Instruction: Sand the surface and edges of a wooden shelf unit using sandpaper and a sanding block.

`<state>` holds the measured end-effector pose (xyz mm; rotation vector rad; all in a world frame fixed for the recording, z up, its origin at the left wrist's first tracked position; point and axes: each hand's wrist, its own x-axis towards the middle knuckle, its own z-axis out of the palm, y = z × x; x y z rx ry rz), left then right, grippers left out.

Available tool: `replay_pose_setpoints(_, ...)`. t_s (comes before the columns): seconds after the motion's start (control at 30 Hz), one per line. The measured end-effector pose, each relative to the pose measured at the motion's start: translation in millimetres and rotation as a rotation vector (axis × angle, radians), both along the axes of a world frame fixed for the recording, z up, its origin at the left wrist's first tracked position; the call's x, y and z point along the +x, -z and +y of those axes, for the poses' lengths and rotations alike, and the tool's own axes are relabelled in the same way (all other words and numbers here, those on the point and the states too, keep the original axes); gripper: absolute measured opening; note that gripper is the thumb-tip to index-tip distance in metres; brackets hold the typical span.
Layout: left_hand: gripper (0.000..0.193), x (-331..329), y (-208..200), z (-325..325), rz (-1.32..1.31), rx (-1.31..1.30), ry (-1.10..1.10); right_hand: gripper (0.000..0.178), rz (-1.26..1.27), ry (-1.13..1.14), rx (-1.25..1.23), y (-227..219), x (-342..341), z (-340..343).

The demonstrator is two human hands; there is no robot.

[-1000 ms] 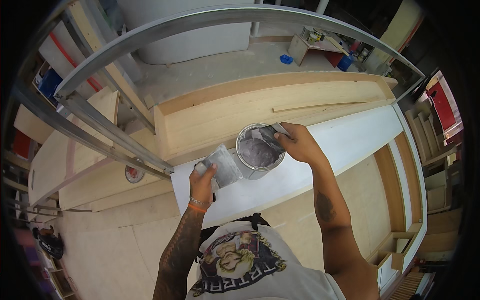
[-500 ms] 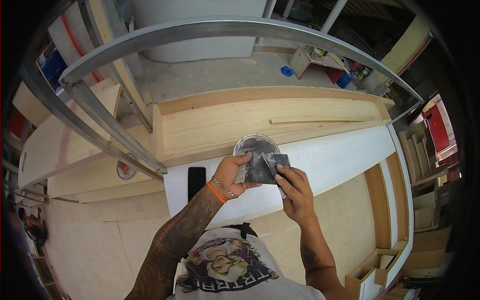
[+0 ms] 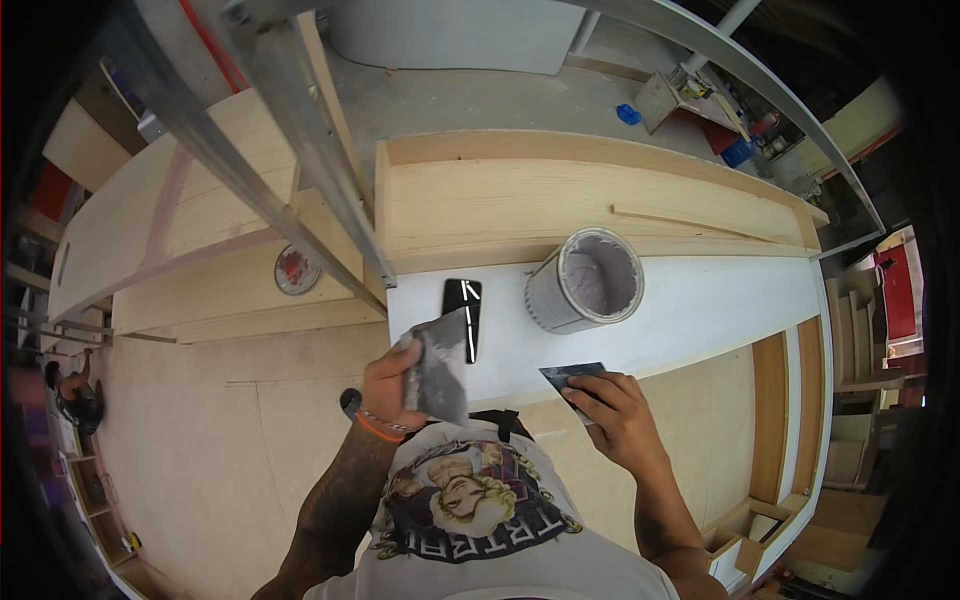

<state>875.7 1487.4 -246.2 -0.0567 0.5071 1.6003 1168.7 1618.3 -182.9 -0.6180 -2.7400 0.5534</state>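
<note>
My left hand (image 3: 390,388) grips a broad, flat grey putty spreader (image 3: 440,372) smeared with pale filler, held tilted in front of my shirt. Its far corner overlaps a black phone (image 3: 463,292) lying on a white panel. In my right hand (image 3: 622,418) is a smaller dark scraper (image 3: 570,376), pinched between thumb and fingers near the panel's front edge. Beyond both hands stands an open metal can (image 3: 548,300), with greyish putty coating its inside. Neither tool touches the can.
A shallow wooden tray-like frame (image 3: 480,150) with a thin wood strip (image 3: 690,222) runs behind the white panel (image 3: 700,295). Metal bars (image 3: 345,170) rise at the left. A round red-stained lid (image 3: 297,270) lies on plywood there. Another person (image 3: 78,398) is at far left.
My hands have moved apart and back from the can, each keeping its tool. The spreader and scraper were together over the can. The view has shifted, placing the can and phone farther right.
</note>
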Motion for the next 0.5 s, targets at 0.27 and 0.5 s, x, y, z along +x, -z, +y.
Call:
replay_pose_setpoints(0.27, 0.038, -112, 36, -175, 0.167, -0.211, -0.364, 0.056, 0.181, -0.159, -0.44, 78, -183, -116)
replay_pose_setpoints(0.5, 0.037, -209, 59, -278, 0.25, -0.255, -0.527, 0.054, 0.144, -0.24, -0.393, 169, -358, -186)
